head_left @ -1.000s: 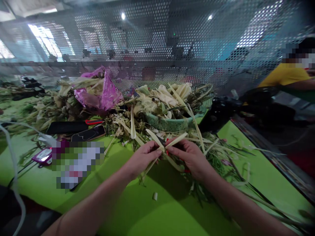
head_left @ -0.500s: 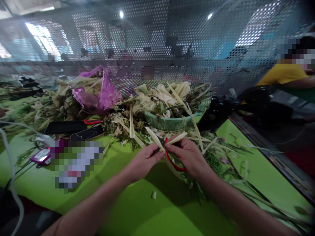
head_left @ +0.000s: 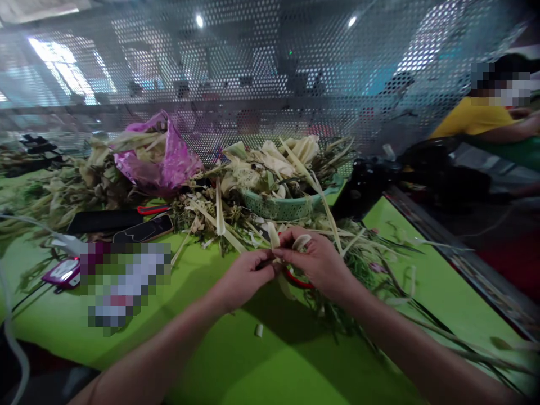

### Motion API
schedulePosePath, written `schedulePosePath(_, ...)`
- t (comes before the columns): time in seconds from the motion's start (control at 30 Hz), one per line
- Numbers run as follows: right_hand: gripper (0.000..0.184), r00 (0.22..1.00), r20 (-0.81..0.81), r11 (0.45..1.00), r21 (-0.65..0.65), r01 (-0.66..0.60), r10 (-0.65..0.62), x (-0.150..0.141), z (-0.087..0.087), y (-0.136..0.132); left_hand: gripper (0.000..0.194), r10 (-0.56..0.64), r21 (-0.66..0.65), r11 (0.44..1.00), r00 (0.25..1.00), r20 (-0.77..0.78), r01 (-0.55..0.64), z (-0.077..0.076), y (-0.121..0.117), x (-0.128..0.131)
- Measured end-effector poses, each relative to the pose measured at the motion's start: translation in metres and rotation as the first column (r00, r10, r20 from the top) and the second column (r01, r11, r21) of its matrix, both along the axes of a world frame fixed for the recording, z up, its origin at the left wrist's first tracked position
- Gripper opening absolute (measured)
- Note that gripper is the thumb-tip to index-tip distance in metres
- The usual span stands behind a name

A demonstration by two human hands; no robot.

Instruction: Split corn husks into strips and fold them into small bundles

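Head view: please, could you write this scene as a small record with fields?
Left hand: pinches a pale husk strip
Right hand: fingertips at the same strip; red handle below
Container: green basket, heaped with dry husks
Left of container: pink plastic bag
Far left: smartphone, flat on green table
Background: perforated screen

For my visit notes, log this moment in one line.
left hand: pinching pale strips | right hand: pinching pale strips, red handle below | beyond: green basket, pink bag
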State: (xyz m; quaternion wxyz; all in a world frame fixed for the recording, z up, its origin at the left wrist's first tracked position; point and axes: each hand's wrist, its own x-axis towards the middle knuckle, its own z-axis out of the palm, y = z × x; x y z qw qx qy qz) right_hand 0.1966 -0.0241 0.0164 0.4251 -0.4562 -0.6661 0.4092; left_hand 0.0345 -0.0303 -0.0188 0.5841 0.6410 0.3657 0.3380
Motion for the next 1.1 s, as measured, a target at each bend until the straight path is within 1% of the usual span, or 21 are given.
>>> schedulePosePath(0.17, 0.014, 0.997, -0.016, 0.997, 0.004, 0.079, -0.079, -0.005, -0.012, 0.0, 0.027, -0.041, -0.147, 0.988, 0.999, 0.024, 0.044, 0.001, -0.002, -0.001)
schedulePosePath(0.27, 0.014, 0.995, -0.009, 0.995, -0.003, 0.098, -0.098, -0.006, -0.019, 0.003, 0.029, -0.038, -0.143, 0.989, 0.999, 0.013, 0.04, -0.001, -0.002, -0.001)
schedulePosePath(0.33, 0.015, 0.994, -0.028, 0.994, -0.027, 0.108, -0.109, -0.005, -0.02, 0.005, 0.029, -0.016, -0.119, 0.993, 0.999, 0.037, 0.02, -0.003, -0.002, 0.001)
schedulePosePath(0.4, 0.016, 0.992, -0.074, 0.994, -0.057, 0.094, -0.098, -0.002, -0.017, 0.007, 0.028, 0.049, -0.123, 0.992, 0.995, 0.093, -0.037, -0.004, 0.0, 0.002)
schedulePosePath(0.47, 0.024, 0.988, -0.141, 0.994, -0.096, 0.056, -0.07, 0.002, -0.013, 0.007, 0.027, 0.144, -0.159, 0.98, 0.976, 0.161, -0.119, -0.002, 0.002, 0.002)
schedulePosePath(0.53, 0.032, 0.984, -0.171, 0.99, -0.143, 0.016, -0.041, 0.006, -0.009, 0.006, 0.027, 0.228, -0.196, 0.963, 0.948, 0.223, -0.185, 0.0, 0.005, 0.0)
schedulePosePath(0.57, 0.034, 0.987, -0.159, 0.987, -0.163, 0.002, -0.028, 0.007, -0.008, 0.006, 0.027, 0.257, -0.207, 0.956, 0.934, 0.248, -0.207, 0.001, 0.006, -0.001)
schedulePosePath(0.63, 0.033, 0.997, -0.078, 0.983, -0.181, -0.009, -0.005, 0.008, -0.009, 0.004, 0.025, 0.289, -0.213, 0.948, 0.917, 0.275, -0.235, 0.002, 0.008, -0.004)
schedulePosePath(0.7, 0.03, 1.0, 0.001, 0.986, -0.164, -0.011, 0.011, 0.007, -0.01, 0.003, 0.023, 0.31, -0.214, 0.943, 0.909, 0.277, -0.256, 0.002, 0.008, -0.007)
schedulePosePath(0.83, 0.027, 0.999, 0.04, 0.993, -0.114, -0.024, 0.029, 0.004, -0.012, 0.002, 0.021, 0.29, -0.238, 0.944, 0.918, 0.271, -0.228, 0.002, 0.009, -0.008)
schedulePosePath(0.97, 0.029, 0.999, -0.038, 0.988, -0.15, -0.042, 0.037, 0.002, -0.016, 0.006, 0.018, 0.288, -0.264, 0.942, 0.903, 0.319, -0.207, 0.003, 0.011, -0.009)
schedulePosePath(1.03, 0.031, 0.997, -0.068, 0.985, -0.166, -0.048, 0.037, 0.002, -0.019, 0.009, 0.017, 0.301, -0.304, 0.932, 0.89, 0.343, -0.198, 0.002, 0.012, -0.009)
schedulePosePath(1.1, 0.032, 0.999, -0.021, 0.988, -0.145, -0.043, 0.041, 0.004, -0.021, 0.011, 0.018, 0.31, -0.357, 0.917, 0.882, 0.353, -0.18, 0.001, 0.013, -0.011)
